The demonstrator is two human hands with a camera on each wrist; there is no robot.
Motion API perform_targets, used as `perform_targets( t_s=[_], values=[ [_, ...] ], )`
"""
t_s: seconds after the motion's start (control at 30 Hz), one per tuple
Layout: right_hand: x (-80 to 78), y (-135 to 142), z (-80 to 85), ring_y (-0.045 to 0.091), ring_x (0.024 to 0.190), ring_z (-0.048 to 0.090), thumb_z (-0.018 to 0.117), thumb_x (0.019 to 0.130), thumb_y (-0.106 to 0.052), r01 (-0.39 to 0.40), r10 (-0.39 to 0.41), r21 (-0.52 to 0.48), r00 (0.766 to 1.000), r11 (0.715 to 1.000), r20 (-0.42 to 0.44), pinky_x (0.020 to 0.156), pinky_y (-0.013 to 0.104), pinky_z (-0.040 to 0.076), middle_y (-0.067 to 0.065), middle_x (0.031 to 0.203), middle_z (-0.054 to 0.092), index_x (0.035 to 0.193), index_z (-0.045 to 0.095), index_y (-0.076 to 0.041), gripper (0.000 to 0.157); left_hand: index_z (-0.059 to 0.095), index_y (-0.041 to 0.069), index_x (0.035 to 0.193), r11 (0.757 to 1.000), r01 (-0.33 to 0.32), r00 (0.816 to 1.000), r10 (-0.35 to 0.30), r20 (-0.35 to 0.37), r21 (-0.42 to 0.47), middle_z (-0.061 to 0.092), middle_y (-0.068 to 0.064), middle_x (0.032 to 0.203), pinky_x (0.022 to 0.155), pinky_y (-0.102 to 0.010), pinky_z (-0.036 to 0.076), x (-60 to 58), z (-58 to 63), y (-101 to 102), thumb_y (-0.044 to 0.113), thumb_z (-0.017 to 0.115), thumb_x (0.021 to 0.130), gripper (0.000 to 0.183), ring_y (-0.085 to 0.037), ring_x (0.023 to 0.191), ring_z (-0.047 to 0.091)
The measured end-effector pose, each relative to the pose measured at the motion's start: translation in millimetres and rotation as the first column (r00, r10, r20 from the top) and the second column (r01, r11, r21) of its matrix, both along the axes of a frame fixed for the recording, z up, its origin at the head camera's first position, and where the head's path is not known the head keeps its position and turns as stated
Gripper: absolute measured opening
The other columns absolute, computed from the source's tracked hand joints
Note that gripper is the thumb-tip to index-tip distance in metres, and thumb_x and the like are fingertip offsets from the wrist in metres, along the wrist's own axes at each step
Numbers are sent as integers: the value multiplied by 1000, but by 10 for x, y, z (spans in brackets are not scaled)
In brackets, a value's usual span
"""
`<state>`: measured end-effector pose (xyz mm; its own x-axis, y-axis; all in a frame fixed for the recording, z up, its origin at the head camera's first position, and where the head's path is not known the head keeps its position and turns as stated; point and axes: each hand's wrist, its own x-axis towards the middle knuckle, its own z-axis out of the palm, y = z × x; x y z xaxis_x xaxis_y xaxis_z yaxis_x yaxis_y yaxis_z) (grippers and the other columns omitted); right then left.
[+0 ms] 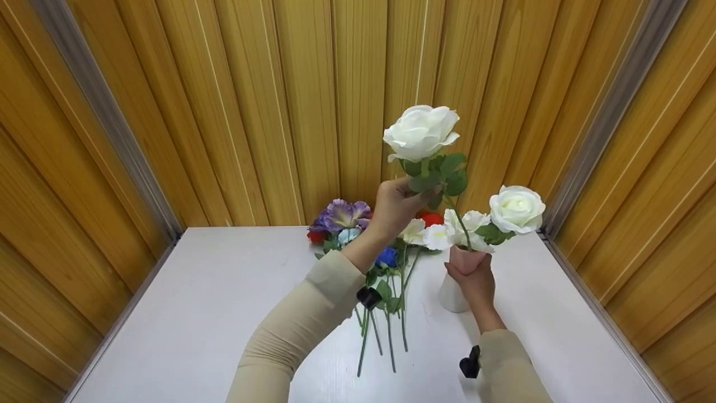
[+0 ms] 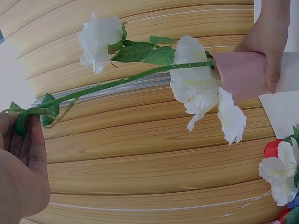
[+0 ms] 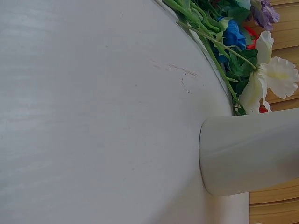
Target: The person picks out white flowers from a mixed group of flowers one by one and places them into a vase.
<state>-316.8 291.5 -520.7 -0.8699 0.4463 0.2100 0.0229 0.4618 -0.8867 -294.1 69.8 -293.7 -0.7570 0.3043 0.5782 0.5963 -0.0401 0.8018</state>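
Up high in the head view, my left hand (image 1: 394, 208) pinches the leafy stem of a white rose (image 1: 420, 133). Its long green stem (image 2: 126, 80) slants down to the mouth of a vase, pink at the top (image 1: 465, 259) and white below (image 3: 247, 154). The stem's lower end is hidden at the rim. My right hand (image 1: 478, 285) grips the vase around its upper part, and the base stands on the table. Another white rose (image 1: 517, 209) and a white ruffled iris-like flower (image 2: 198, 84) stick out of the vase.
Left of the vase, a pile of artificial flowers lies on the white table (image 1: 224, 302): a purple bloom (image 1: 344, 215), a blue one (image 1: 387, 257), a red one (image 1: 431, 218) and a white one (image 3: 280, 77). Their stems point toward me. Wood-patterned walls (image 1: 302, 112) enclose the table's back and sides.
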Motion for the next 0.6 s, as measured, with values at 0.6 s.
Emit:
perform_targets(
  t_s=[0.6],
  values=[
    [-22,12,25,42,135,49,80,85,-29,28,-28,-19,1000,999,8,117,55,37,31,147,48,152,21,3,95,73,-10,114,999,48,999,-48,4,13,75,-27,112,84,-29,62,-6,-58,181,0,69,94,23,-36,100,77]
  ],
)
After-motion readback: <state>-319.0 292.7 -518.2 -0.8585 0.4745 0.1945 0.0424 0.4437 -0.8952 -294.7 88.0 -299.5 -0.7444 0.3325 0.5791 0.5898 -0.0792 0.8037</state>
